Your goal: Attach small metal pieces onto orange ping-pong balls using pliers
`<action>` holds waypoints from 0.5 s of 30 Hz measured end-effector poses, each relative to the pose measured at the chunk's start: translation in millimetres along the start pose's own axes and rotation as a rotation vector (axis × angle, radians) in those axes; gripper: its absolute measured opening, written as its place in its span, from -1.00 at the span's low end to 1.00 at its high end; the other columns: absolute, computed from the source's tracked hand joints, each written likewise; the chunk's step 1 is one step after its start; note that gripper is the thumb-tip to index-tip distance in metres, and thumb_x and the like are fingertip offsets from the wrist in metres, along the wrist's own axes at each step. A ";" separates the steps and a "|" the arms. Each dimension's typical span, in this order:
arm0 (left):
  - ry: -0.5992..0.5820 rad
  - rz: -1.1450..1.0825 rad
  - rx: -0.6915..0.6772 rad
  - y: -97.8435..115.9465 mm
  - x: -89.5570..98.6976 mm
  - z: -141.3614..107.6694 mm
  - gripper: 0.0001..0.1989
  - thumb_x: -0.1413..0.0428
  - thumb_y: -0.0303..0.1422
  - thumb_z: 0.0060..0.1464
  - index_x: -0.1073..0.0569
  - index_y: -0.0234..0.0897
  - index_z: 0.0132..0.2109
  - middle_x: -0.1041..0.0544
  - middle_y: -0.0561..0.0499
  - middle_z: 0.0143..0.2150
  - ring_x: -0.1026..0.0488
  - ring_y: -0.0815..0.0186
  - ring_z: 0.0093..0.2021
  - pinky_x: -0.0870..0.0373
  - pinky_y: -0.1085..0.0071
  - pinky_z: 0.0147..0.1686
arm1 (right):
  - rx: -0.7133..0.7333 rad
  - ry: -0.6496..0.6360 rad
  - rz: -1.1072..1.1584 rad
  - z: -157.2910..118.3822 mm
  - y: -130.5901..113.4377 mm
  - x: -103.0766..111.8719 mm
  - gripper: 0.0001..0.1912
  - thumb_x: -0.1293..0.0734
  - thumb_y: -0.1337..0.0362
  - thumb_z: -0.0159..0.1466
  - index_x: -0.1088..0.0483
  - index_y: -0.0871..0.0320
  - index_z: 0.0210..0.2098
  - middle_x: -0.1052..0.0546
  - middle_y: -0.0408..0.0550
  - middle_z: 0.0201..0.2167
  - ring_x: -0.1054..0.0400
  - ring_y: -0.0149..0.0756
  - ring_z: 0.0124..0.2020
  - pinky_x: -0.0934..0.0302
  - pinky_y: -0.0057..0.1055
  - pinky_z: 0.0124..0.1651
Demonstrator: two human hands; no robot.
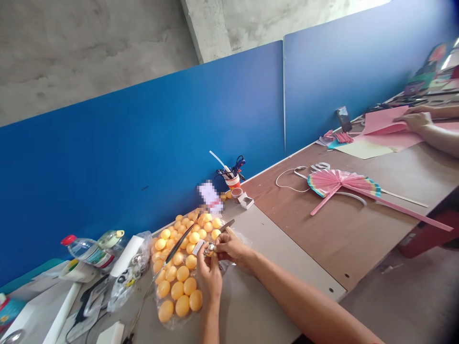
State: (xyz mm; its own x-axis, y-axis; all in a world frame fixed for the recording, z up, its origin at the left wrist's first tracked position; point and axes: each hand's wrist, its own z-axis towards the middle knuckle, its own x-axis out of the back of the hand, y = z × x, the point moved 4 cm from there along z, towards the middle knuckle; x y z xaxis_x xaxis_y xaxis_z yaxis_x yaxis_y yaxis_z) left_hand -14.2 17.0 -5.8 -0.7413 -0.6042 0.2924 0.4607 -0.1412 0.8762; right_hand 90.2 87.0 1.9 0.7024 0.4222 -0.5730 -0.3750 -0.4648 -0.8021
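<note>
My left hand [211, 273] is closed, its fingertips pinching a small shiny silver-and-yellowish piece [209, 249] whose kind I cannot make out. My right hand [231, 246] meets it from the right, with thumb and fingers pressed together at the same piece. A dark, narrow blade-like strip [227, 225] shows just above the right knuckles; whether that hand grips it is unclear. Directly beneath and left of both hands lies a clear plastic bag of orange balls [182, 274]. Across the bag rests a dark strap [182, 240], and a small white label [198, 247] is beside my left fingertips.
A cup of tools [233, 181] and small white box [246, 200] stand near the blue partition [143, 167]. Left are a red-capped bottle [89, 251] and plastic bags. At right lies a pink paper fan [340, 184]; farther on, another person's hands [418, 119] handle pink paper.
</note>
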 end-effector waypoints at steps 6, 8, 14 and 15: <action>0.032 -0.125 0.066 -8.0 3.7 8.1 -0.57 -0.12 -0.03 0.18 -0.48 -0.22 0.04 -0.58 -0.19 0.07 -0.53 0.05 0.08 -0.52 0.20 0.01 | 0.008 -0.012 0.151 0.4 -5.2 -0.2 -0.69 -0.47 0.33 -0.11 -0.22 0.10 -0.53 -0.34 -0.30 -0.65 -0.20 -0.47 -0.61 -0.30 -0.38 -0.34; 0.059 -0.162 0.086 -12.8 5.0 11.0 -0.59 -0.14 -0.04 0.17 -0.50 -0.21 0.02 -0.60 -0.16 0.01 -0.56 0.07 0.02 -0.53 0.20 -0.02 | 0.002 -0.015 0.157 0.3 -4.7 -0.5 -0.71 -0.45 0.33 -0.11 -0.22 0.10 -0.53 -0.36 -0.28 -0.64 -0.21 -0.46 -0.62 -0.31 -0.37 -0.36; 0.053 -0.338 0.190 -11.0 3.6 10.7 -0.69 -0.18 -0.11 0.13 -0.48 -0.18 -0.07 -0.60 -0.08 -0.16 -0.58 0.16 -0.22 -0.56 0.23 -0.23 | -0.013 0.028 0.121 0.2 -1.9 0.0 -0.78 -0.38 0.35 -0.01 -0.21 0.09 -0.54 -0.31 -0.28 -0.71 -0.20 -0.43 -0.62 -0.25 -0.43 -0.44; 0.040 -0.369 0.218 -9.1 2.5 9.8 -0.69 -0.18 -0.12 0.11 -0.46 -0.18 -0.07 -0.59 -0.06 -0.18 -0.57 0.17 -0.23 -0.55 0.24 -0.25 | -0.010 0.027 0.124 0.4 -1.7 -0.3 -0.78 -0.39 0.34 0.00 -0.20 0.09 -0.54 -0.31 -0.28 -0.71 -0.21 -0.42 -0.62 -0.25 -0.42 -0.44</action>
State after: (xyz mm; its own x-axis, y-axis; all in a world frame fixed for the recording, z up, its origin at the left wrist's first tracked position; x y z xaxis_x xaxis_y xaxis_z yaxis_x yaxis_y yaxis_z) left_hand -25.1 24.4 -9.2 -0.8157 -0.5746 -0.0666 0.0513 -0.1865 0.9811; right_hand 90.5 88.1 3.3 0.6670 0.3401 -0.6629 -0.4538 -0.5202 -0.7235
